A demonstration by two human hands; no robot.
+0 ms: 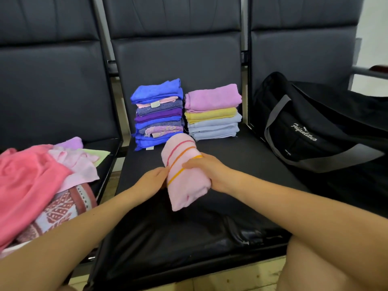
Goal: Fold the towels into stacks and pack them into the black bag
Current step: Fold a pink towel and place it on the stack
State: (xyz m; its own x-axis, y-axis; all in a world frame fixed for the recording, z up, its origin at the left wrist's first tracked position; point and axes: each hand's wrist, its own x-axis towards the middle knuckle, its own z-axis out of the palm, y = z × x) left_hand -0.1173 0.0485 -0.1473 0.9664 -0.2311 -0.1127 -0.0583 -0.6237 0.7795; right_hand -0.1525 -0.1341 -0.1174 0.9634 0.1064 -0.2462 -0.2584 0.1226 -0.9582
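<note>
A folded pink striped towel [184,173] is being held from both sides, the left hand [153,179] pinching its edge and the right hand [206,171] curled over it, above the black seat [241,164], seemingly being readied for the lilac-topped stack [213,112] or blue-topped stack [158,113], while unfolded towels [42,181] and the black bag [310,131] are waiting.

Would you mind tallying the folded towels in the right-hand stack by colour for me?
Lilac towels: 1
Yellow towels: 1
Pale blue towels: 3, as far as the folds show
Total: 5
</note>
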